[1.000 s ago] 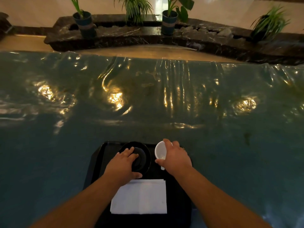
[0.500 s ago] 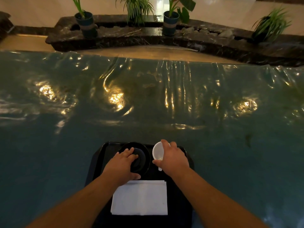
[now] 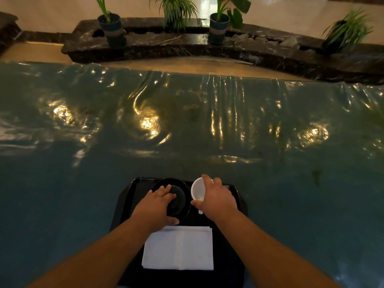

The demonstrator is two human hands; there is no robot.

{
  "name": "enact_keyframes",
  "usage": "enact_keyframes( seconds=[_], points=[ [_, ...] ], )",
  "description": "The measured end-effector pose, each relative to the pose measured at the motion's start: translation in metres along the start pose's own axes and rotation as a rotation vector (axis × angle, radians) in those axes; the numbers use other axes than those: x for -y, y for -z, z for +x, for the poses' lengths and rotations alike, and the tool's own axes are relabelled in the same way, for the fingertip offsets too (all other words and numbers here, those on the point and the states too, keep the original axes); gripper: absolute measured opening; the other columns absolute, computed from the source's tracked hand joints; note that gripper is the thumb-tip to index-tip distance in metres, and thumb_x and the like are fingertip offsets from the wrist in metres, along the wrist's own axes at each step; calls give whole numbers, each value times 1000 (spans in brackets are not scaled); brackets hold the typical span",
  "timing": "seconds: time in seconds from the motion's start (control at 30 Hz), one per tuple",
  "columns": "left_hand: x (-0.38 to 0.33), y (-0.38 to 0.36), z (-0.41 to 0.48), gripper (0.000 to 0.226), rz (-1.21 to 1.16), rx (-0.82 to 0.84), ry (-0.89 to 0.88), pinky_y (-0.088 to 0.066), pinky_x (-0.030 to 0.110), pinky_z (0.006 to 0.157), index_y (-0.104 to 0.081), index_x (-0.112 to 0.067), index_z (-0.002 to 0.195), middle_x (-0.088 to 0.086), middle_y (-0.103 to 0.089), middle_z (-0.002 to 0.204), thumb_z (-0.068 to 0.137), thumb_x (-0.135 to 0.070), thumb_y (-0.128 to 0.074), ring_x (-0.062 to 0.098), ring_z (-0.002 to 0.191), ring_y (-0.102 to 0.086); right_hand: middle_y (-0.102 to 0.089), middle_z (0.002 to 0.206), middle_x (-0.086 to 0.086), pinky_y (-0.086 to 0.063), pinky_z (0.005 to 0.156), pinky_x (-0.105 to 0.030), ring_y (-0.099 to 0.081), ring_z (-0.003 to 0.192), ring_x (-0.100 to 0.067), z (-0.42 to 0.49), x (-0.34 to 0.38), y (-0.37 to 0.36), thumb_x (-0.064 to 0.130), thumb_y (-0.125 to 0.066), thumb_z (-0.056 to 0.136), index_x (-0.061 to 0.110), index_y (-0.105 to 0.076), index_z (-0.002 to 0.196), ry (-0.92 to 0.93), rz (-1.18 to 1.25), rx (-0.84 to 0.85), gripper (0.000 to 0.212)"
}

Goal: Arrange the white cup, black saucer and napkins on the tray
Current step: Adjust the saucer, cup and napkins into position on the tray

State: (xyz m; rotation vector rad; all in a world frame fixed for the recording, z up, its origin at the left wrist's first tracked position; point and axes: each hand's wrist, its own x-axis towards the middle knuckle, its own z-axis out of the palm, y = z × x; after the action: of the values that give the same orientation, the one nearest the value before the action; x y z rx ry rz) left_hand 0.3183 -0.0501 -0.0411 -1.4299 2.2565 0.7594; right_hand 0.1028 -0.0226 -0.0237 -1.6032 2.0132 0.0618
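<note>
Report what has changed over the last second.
The right hand, gripping the tilted white cup, has carried it slightly left, so its rim now sits right beside the black saucer. Nothing was taken up or let go. The left hand still holds the saucer, and the napkins and tray have not moved.

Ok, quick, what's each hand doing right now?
Left hand: holds the black saucer, fingers over it, thumb at its near rim.
Right hand: grips the white cup.
</note>
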Motion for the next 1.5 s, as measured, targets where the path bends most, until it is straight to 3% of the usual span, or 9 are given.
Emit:
enact_keyframes(
  seconds=[0.27,0.37,0.43,0.5,0.6,1.0,1.13,1.37,1.5],
  points=[
    [4,-11,-17,79,29,-160,-91,-8,40,126,-33,-29,157,-2,-10,171,91,-67,-54,20,156,-8,-17,169,-8,-45,107,-46,-36,143,-35,-17,-10,-4,70,-60,90,38,-2,163,67,-35,-11,99],
    [10,-25,-34,57,44,-287,-183,-32,40,120,-53,-29,144,-1,-44,157,94,-56,-53,22,143,-41,-41,158,-8,-47,109,-45,-46,134,-30,-41,-23,-11,54,-61,95,27,-33,158,262,-90,-206,74],
    [15,-37,-44,37,86,-378,-276,-52,34,97,-65,-28,123,-4,-64,126,94,-47,-51,18,113,-59,-59,137,-5,-53,101,-43,-56,118,-25,-56,-34,-21,38,-64,94,19,-55,142,423,-82,-310,52],
    [21,-49,-54,26,100,-415,-331,-54,30,79,-68,-28,107,-7,-65,106,94,-42,-50,14,93,-59,-65,120,0,-56,96,-38,-60,108,-19,-72,-41,-33,31,-65,92,19,-65,130,542,-84,-320,39],
    [29,-67,-63,19,117,-437,-393,-56,31,73,-68,-26,97,-6,-65,99,92,-40,-57,15,87,-59,-67,112,4,-58,90,-31,-62,102,-14,-89,-54,-55,33,-66,90,23,-69,123,649,-129,-257,34],
    [65,-121,-84,39,106,-355,-408,-52,30,99,-71,-30,116,-3,-65,132,85,-52,-63,18,113,-66,-67,132,1,-58,96,-36,-67,118,-21,-97,-77,-109,50,-54,86,37,-71,123,656,-238,-35,43],
    [65,-122,-81,37,84,-352,-373,-35,33,106,-72,-31,115,-4,-66,131,86,-51,-59,17,111,-67,-67,134,1,-56,99,-37,-67,119,-20,-94,-75,-105,50,-55,86,38,-71,123,632,-243,-33,42],
    [71,-115,-74,37,86,-325,-322,-43,37,112,-68,-35,119,-7,-63,136,88,-51,-56,14,117,-64,-66,135,5,-51,101,-34,-66,120,-17,-87,-64,-93,51,-51,86,42,-66,126,591,-279,0,44],
    [74,-112,-71,36,69,-335,-294,-33,37,110,-70,-34,118,-5,-65,132,88,-50,-55,15,118,-64,-65,138,5,-46,104,-34,-65,123,-17,-82,-61,-91,51,-52,87,42,-64,129,564,-287,30,45]
  ],
)
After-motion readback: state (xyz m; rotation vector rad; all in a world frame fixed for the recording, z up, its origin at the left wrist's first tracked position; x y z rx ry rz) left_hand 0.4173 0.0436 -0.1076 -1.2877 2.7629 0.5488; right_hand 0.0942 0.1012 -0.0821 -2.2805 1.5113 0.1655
